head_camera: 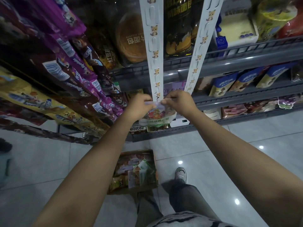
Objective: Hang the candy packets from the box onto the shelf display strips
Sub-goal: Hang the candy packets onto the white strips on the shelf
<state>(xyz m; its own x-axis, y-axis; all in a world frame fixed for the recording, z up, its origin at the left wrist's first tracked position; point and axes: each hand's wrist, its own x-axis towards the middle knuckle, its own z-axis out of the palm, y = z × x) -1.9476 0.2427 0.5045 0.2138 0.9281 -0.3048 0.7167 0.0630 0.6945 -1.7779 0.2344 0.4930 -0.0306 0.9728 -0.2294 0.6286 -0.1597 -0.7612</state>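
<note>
— Starting at the feet: what sits on the floor (49, 161)?

— A box (154, 163) on the grey tiles, just beside a shoe (180, 174). It holds a loose pile of packets (136, 171), some green, some orange.

— And higher, the hands?

— Both reach forward to the bottom of the left strip (154, 54). The left hand (139, 105) pinches the top edge of a packet (158, 117) with curled fingers; the right hand (177, 102) pinches the same edge from the other side. That packet hangs below the hands, its top touching the strip's lowest end. Whether it is hooked on, I cannot tell.

— Anything beside that strip?

— A right strip (202, 46), white with small animal pictures like the first, hangs near it, bare of packets.

— Behind?

— Grey shelves (246, 63) with blue bags (229, 82), and bread (131, 40) higher up. On the left hang purple bags (68, 51) and yellow bags (32, 95).
</note>
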